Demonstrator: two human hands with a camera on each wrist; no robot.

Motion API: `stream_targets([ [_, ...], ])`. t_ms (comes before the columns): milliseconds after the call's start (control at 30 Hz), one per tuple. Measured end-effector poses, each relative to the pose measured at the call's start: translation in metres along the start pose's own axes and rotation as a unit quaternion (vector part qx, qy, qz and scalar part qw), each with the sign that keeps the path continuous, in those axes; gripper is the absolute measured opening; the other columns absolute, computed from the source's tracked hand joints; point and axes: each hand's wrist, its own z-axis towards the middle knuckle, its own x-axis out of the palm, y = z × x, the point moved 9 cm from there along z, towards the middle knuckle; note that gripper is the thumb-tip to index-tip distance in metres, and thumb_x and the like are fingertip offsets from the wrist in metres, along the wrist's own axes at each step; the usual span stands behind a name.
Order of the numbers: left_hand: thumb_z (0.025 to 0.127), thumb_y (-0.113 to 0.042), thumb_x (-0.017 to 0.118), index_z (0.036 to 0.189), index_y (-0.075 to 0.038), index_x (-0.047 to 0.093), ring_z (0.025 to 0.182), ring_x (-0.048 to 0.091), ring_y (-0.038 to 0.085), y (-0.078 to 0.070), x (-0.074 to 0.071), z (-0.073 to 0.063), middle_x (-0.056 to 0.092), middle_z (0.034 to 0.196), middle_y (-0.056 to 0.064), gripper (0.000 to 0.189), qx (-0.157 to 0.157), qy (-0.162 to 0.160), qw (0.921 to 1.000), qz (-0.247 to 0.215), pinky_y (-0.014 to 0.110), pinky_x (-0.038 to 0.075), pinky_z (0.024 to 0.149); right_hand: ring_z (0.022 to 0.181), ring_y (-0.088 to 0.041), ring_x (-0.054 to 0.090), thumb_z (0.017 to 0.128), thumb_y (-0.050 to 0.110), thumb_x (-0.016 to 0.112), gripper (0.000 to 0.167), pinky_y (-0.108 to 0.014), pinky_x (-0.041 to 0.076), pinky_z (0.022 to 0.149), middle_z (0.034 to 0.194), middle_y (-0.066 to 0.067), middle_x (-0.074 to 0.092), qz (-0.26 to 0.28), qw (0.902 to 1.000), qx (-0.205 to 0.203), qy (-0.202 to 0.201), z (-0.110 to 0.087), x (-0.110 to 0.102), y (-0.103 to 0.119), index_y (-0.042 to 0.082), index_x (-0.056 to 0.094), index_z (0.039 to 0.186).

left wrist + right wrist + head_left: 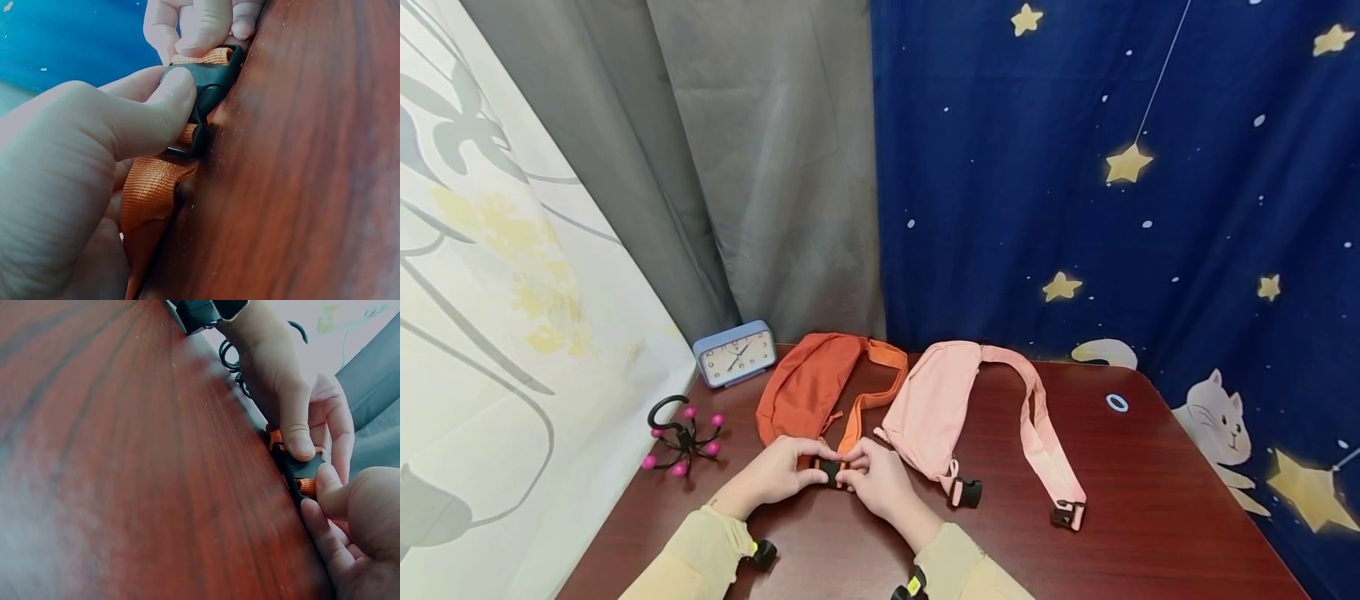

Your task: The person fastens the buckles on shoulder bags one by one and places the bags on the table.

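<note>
An orange-red waist bag lies at the left of the table, its orange strap looped on its right. At the bag's near end, the black side-release buckle has its two halves joined. My left hand pinches one end of it; in the left wrist view the thumb lies flat along the black plastic. The right hand pinches the other end, where orange webbing passes through the buckle. In both wrist views the buckle sits close over the wood.
Right of the hands lies a pink waist bag with its buckle halves apart. A blue clock and a black stand with pink balls are at the left. A light blue ring lies far right.
</note>
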Motion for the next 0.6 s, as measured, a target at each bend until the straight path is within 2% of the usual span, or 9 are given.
stream_targets([
  [200,0.096,-0.024,0.087,0.124,-0.036,0.083,0.100,0.071,0.000,-0.005,-0.001,0.000,0.080,0.112,-0.016,0.031,0.011,0.000,0.9999,0.005,0.027,0.058,0.091,0.073,-0.004,0.074,0.094,0.012,0.087,0.018,-0.021,0.060,0.066,0.096,-0.006,0.083,-0.006,0.9999,-0.002,0.009,0.000,-0.002,0.000,0.014,0.071,0.102],
  [333,0.097,-0.024,0.087,0.126,-0.036,0.082,0.097,0.070,0.000,-0.009,0.000,0.001,0.080,0.112,-0.016,0.032,0.015,0.012,0.9998,0.007,0.025,0.057,0.089,0.074,-0.001,0.071,0.095,0.013,0.087,0.020,-0.020,0.059,0.067,0.097,-0.004,0.080,-0.021,0.9997,-0.006,0.015,-0.002,-0.003,0.002,0.014,0.070,0.104],
  [433,0.098,-0.026,0.086,0.128,-0.033,0.081,0.101,0.071,0.001,-0.016,0.000,0.001,0.081,0.116,-0.016,0.031,0.033,0.016,0.9991,0.021,0.026,0.058,0.092,0.074,0.001,0.069,0.095,0.016,0.088,0.023,-0.020,0.057,0.067,0.101,-0.002,0.078,-0.042,0.9989,-0.015,0.016,-0.004,-0.007,0.007,0.016,0.069,0.107],
  [600,0.099,-0.030,0.084,0.126,-0.026,0.081,0.105,0.070,0.009,-0.035,-0.004,0.005,0.080,0.116,-0.013,0.027,0.072,-0.019,0.9944,0.075,0.031,0.058,0.093,0.073,0.002,0.069,0.099,0.029,0.085,0.025,-0.021,0.056,0.066,0.105,-0.006,0.078,-0.071,0.9963,-0.037,0.031,-0.009,-0.020,0.017,0.016,0.070,0.113],
])
